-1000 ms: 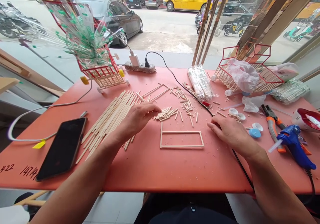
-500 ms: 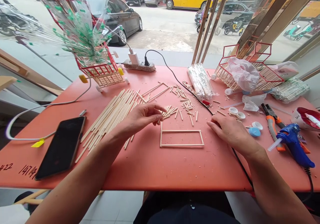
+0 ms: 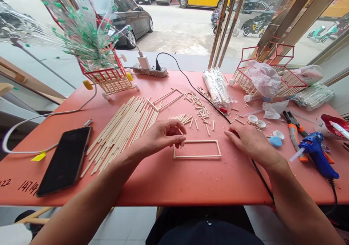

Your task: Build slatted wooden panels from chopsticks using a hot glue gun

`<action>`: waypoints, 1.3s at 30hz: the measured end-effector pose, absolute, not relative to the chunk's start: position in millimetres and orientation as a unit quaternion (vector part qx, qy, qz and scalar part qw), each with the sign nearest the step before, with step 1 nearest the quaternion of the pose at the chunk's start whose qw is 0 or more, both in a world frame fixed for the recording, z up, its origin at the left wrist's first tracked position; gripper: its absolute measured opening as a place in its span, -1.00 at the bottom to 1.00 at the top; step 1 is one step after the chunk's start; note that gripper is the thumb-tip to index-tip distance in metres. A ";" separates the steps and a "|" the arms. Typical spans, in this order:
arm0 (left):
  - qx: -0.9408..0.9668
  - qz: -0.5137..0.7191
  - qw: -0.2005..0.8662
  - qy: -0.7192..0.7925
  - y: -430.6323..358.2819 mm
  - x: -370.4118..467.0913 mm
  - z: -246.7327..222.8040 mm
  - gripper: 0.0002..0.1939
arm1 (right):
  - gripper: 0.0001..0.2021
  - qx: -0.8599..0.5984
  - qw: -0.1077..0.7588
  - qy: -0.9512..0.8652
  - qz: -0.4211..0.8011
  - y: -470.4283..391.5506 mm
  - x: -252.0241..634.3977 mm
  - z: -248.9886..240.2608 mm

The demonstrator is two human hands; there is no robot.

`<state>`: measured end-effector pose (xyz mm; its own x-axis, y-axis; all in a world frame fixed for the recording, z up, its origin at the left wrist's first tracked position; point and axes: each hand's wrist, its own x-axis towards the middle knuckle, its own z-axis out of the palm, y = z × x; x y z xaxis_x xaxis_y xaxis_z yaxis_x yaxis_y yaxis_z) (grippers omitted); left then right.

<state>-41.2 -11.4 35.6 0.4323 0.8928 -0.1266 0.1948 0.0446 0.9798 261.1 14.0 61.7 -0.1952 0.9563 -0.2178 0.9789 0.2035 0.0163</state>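
Note:
My left hand [image 3: 166, 135] pinches a short wooden stick [image 3: 182, 145] between thumb and fingers, just above a rectangular stick frame [image 3: 197, 156]. That frame lies flat on the table, its upper left corner partly hidden by my fingers. To the right of the frame, my right hand [image 3: 249, 141] rests low with its fingers curled together. A black cable [image 3: 261, 177] passes beneath this hand; whether the fingers grip anything is hidden. Short cut sticks [image 3: 201, 110] lie scattered behind the frame. Long wooden sticks [image 3: 114, 128] are spread out left of my left hand.
On the red table [image 3: 180, 186] a phone [image 3: 65, 159] lies left. At right are a blue glue gun [image 3: 319, 154], pliers [image 3: 294, 132] and bottle caps [image 3: 275, 141]. Small stick carts [image 3: 109, 79] stand at the back, near a power strip [image 3: 149, 70] and wrapped sticks [image 3: 216, 86].
My left hand has moved right and toward me with the short stick, from behind the frame's left corner to over its upper left part. My right hand stays in place.

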 end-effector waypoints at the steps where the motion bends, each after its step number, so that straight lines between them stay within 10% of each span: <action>1: 0.622 0.299 0.578 0.436 -11.8 -40.4 34.9 -0.80 | -0.72 0.625 0.084 0.773 -0.062 13.7 260.8 61.4; 17: 0.713 0.265 0.409 0.505 -28.0 -16.5 25.4 -0.87 | -0.81 0.354 -0.204 0.908 -0.092 -9.8 241.0 34.9; 39: 0.781 0.226 0.212 0.542 -30.3 -34.7 39.0 -0.88 | -0.87 0.215 -0.221 0.951 -0.026 -19.5 224.1 20.4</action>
